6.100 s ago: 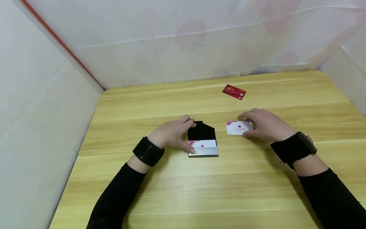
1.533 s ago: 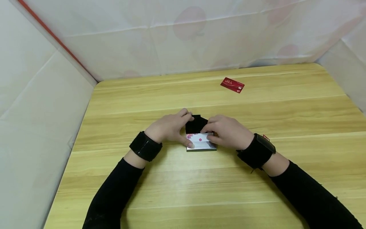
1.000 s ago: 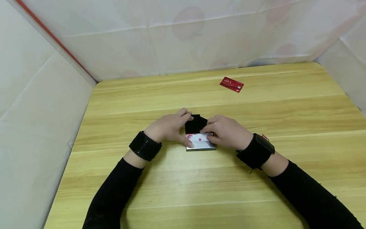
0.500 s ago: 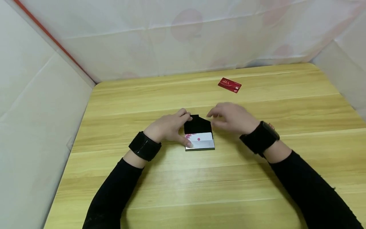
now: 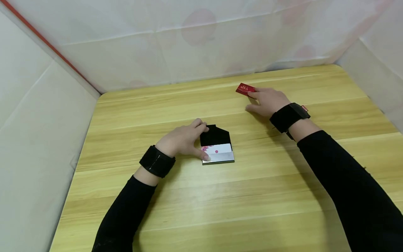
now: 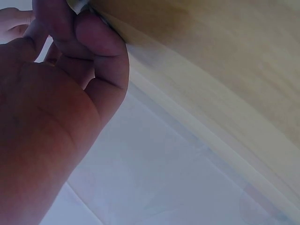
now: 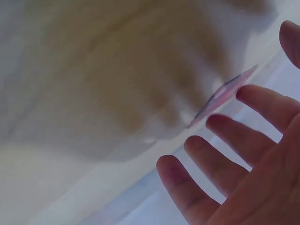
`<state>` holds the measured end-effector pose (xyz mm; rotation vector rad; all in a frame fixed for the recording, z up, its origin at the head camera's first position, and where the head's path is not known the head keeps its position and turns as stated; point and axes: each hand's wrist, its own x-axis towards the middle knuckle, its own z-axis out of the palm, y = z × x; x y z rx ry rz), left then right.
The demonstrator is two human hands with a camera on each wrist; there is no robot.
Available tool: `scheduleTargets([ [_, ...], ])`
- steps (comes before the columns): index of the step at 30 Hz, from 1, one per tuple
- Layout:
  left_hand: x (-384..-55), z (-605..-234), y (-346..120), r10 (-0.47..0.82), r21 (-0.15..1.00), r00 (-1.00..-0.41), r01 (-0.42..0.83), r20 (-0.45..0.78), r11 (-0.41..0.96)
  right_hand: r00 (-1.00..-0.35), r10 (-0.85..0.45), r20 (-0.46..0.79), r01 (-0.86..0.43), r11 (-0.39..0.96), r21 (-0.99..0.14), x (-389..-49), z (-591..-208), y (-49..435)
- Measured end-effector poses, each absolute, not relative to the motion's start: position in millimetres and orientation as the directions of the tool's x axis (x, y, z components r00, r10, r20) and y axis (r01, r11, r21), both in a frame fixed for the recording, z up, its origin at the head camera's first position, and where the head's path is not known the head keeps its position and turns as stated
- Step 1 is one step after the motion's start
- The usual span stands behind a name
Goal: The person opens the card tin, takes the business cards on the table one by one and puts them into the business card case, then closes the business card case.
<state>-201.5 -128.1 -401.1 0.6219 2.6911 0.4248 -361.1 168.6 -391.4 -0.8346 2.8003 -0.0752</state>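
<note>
A business card case [image 5: 220, 157] lies with its black-lined lid raised back and a white card [image 5: 225, 148] with pink print standing out of its pocket. My left hand [image 5: 182, 140] holds the case by its left side, thumb on the silver front and fingers at the lid. In the left wrist view that hand [image 6: 51, 103] has curled fingers against a small edge, mostly hidden. My right hand [image 5: 270, 101] reaches over the red VIP card [image 5: 244, 89], covering its right part. The right wrist view shows spread fingers [image 7: 229, 161] close to the red card [image 7: 222, 96]; contact is unclear.
The wooden table [image 5: 176, 203] carries the case and the red card near its back edge. White cloth walls [image 5: 132, 59] with faint pink circles enclose the back and sides.
The loose white card beside the case has gone to the case under my right hand. That hand then let go and moved back and right to the red card. My left hand stays on the case.
</note>
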Motion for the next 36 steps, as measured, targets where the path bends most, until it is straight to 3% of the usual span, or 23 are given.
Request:
scheduleTargets([
  [5,-202.6,-401.8,-125.3,0.473,0.358,-0.84,0.37,-0.267,0.858,-0.813,-0.559,-0.163,-0.552,0.829,-0.09,-350.1,-397.2,173.0],
  [13,-205.3,-399.4,-123.2,0.475,0.35,-0.839,0.375,-0.265,0.858,-0.746,-0.663,-0.065,-0.61,0.719,-0.333,-335.6,-392.6,175.9],
  [22,-201.4,-398.5,-127.6,0.461,0.355,-0.841,0.354,-0.285,0.865,-0.783,-0.604,-0.149,-0.571,0.793,-0.214,-338.8,-398.3,173.1],
  [31,-198.7,-398.9,-130.0,0.452,0.354,-0.849,0.348,-0.275,0.868,-0.811,-0.54,-0.225,-0.445,0.82,-0.36,-337.7,-395.4,170.6],
  [36,-199.1,-398.7,-129.3,0.459,0.352,-0.846,0.357,-0.27,0.865,-0.826,-0.543,-0.152,-0.45,0.796,-0.405,-333.6,-400.1,170.5],
])
